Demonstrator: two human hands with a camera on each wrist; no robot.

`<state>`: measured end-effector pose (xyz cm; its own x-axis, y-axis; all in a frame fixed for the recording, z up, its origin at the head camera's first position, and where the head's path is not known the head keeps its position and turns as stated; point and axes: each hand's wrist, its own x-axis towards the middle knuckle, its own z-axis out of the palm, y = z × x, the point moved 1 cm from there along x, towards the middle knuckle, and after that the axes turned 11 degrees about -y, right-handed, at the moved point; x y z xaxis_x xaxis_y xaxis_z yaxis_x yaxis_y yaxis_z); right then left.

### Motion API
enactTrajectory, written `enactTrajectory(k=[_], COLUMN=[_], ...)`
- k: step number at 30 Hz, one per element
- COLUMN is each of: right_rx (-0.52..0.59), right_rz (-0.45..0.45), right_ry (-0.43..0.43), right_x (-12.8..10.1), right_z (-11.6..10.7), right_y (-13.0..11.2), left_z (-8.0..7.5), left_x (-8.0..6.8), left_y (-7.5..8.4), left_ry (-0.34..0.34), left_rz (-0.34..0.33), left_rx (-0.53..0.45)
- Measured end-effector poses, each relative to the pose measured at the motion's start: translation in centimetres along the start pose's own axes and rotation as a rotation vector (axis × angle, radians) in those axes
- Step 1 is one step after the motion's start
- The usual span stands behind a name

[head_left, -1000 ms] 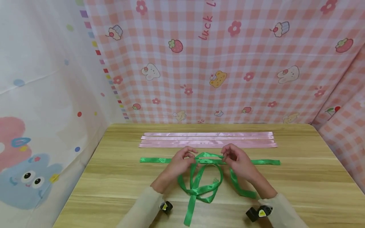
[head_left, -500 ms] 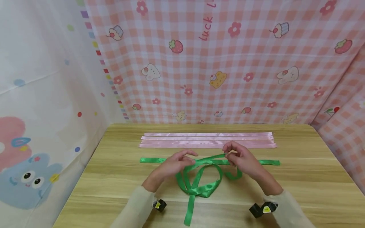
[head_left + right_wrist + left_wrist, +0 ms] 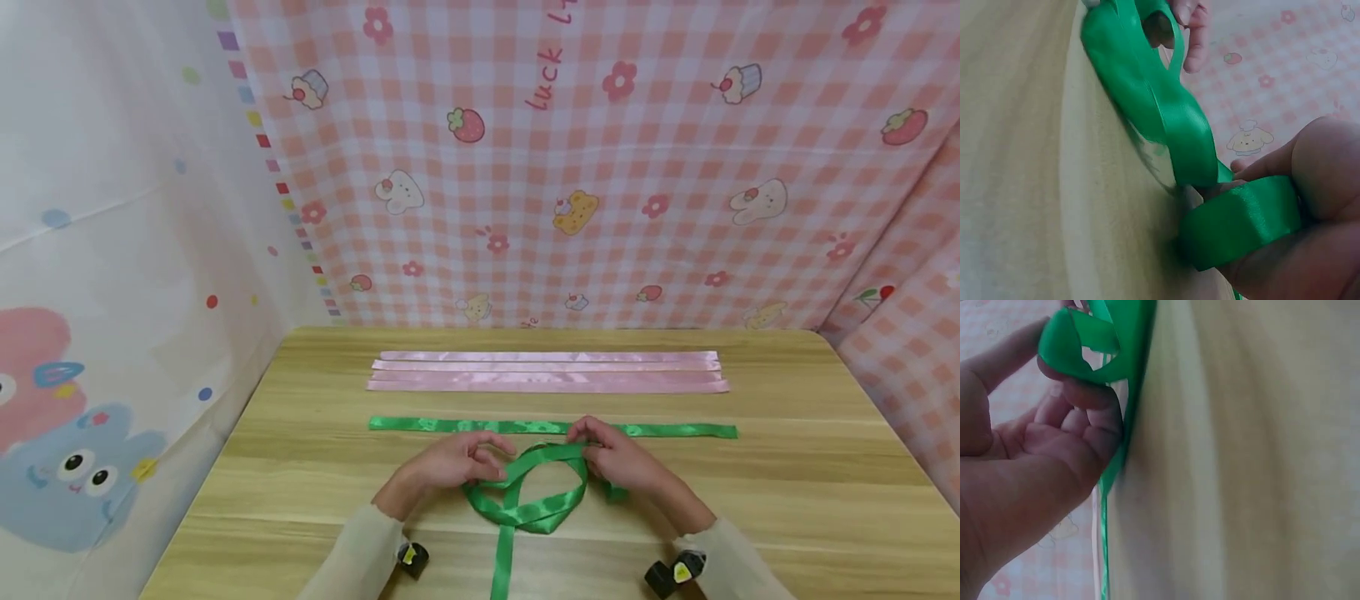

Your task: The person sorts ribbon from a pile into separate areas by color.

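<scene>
A long green satin ribbon (image 3: 551, 506) lies in loops at the middle of the table, its tail running toward the near edge. My left hand (image 3: 461, 458) pinches it at the left of the loops; in the left wrist view the ribbon (image 3: 1060, 353) bends around the fingertips. Opposite, my right hand (image 3: 626, 458) pinches the same ribbon, and a short stretch spans between both hands. In the right wrist view a fold of ribbon (image 3: 1241, 219) hangs beside the right hand's fingers. Just behind the hands, a separate straight green ribbon strip (image 3: 442, 425) lies flat.
Several pink ribbon strips (image 3: 547, 385) lie parallel toward the back of the wooden table (image 3: 300, 500). A pink checked curtain (image 3: 450, 225) hangs behind, and a white printed cloth (image 3: 135, 250) hangs at the left.
Both hands have come nearer and lower, bringing the held ribbon stretch from over the straight green strip to in front of it. The ribbon end by the right hand has drawn in.
</scene>
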<state>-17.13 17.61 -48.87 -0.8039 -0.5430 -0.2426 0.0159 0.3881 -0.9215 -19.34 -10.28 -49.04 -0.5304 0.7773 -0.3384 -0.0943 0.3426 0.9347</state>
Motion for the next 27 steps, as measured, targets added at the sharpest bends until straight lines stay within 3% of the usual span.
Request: enactTrajectory(k=[6,14,18,23,27], right_rx=[0.025,0.088,0.134,0.129,0.126], right_rz=[-0.015,-0.028,-0.088,-0.157,-0.19], right_ry=[-0.109,-0.218,-0.254,-0.229,-0.206], right_x=[-1.1,-3.1,-4.4,-5.9,-7.0], right_z=[-0.2,-2.2,-3.7,-5.6,-6.9], right_y=[0.1,-0.4,-1.3,-2.6,-3.2], left_z=[0.3,0.1,-0.2,-0.6,-0.9], left_x=[-0.4,-2.1,-3.4,-4.9,-5.8], left_y=[-0.1,0.4,1.8,3.7,4.9], left_ry=[-0.09,-0.172,-0.198,-0.168,-0.126], left_rz=[0.073,0.119,0.11,0.069,0.114], left_rx=[-0.027,-0.225,-0.169,-0.104,-0.084])
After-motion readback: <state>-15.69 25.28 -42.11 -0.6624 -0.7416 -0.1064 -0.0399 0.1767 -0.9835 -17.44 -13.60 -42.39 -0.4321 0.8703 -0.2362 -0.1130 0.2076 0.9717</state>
